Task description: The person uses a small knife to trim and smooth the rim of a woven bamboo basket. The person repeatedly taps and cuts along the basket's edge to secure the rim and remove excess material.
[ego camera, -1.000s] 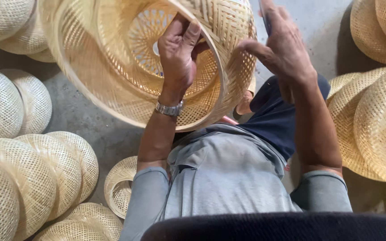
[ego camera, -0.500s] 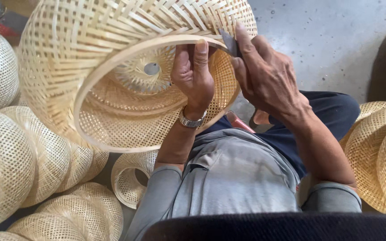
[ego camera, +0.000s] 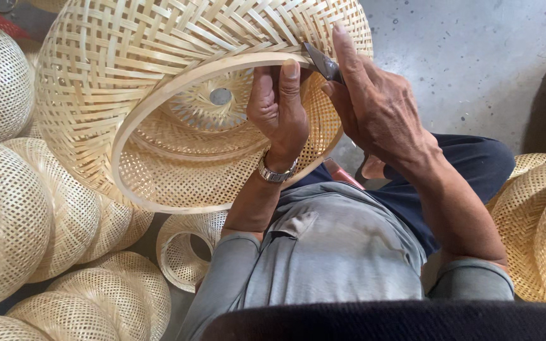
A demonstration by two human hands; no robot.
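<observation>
A large woven bamboo dome basket point(ego camera: 159, 82) is held tilted above the person's lap, its open mouth turned toward the camera. The left hand point(ego camera: 279, 107) reaches inside the basket's mouth, fingers curled up and clenched on its smooth rim hoop point(ego camera: 178, 82). Just right of that grip, the right hand point(ego camera: 380, 107) is closed around a small dark-bladed knife point(ego camera: 320, 62), whose tip touches the rim. A metal wristwatch point(ego camera: 276, 173) sits below the basket's lower edge. More woven domes point(ego camera: 26, 221) lie left of the basket on the concrete floor point(ego camera: 475, 57).
</observation>
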